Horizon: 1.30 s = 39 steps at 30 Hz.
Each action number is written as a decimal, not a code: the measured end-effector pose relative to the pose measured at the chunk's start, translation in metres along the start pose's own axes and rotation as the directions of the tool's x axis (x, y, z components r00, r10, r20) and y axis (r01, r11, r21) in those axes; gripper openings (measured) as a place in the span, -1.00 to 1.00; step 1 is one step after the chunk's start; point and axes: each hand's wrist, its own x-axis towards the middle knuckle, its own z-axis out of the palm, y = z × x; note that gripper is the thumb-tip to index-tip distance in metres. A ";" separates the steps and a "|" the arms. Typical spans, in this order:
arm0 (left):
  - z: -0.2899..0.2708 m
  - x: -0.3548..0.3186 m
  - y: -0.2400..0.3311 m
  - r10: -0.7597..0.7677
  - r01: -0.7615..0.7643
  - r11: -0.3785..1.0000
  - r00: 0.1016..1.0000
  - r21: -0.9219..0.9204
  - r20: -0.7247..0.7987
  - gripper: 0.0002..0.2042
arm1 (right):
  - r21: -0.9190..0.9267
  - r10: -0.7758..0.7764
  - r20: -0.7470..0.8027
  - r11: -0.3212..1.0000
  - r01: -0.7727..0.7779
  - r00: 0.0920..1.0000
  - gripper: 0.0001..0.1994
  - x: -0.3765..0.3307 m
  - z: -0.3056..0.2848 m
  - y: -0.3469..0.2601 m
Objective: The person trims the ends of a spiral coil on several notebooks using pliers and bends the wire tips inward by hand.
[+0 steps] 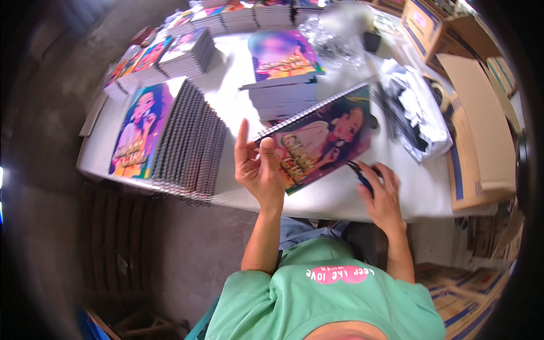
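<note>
Trouble looks likeliest at the near edge of the white tabletop [351, 198], where the colourful spiral-bound notebook with a cartoon girl on its cover [323, 139] is tilted up. The left hand [258, 167] pinches its lower left corner between thumb and curled fingers, index finger raised free; with so little of the cover gripped, I'd judge the book could swing or slide off towards the person's lap. The right hand [379, 190] rests on the tabletop just beside the book's lower right corner, fingers closed loosely round a small dark tool [362, 178] I cannot identify; its tip sits near the cover and might scratch it.

Room is tight. A leaning row of spiral notebooks [187, 141] crowds the left, a squat stack of notebooks [283, 85] stands just behind the held one, and crumpled white plastic wrap [413, 107] lies to the right, with an open brown cardboard box [481, 130] beyond it. Bare tabletop shows only along the front strip.
</note>
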 end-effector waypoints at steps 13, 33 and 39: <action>-0.019 0.024 0.096 0.305 -0.315 0.912 0.949 -0.264 -0.080 -0.83 | 0.995 0.045 0.058 -0.079 -0.054 0.997 -0.32 0.097 0.022 -0.034; -0.188 0.146 0.098 0.136 -0.037 0.937 0.954 0.346 -0.267 -0.25 | 0.582 -0.956 0.075 0.273 0.766 0.283 -0.41 0.332 -0.003 -0.400; -0.188 0.147 0.093 0.193 -0.103 0.948 0.939 0.302 -0.285 -0.42 | 0.533 -0.920 0.052 0.355 0.768 0.389 -0.30 0.340 0.019 -0.330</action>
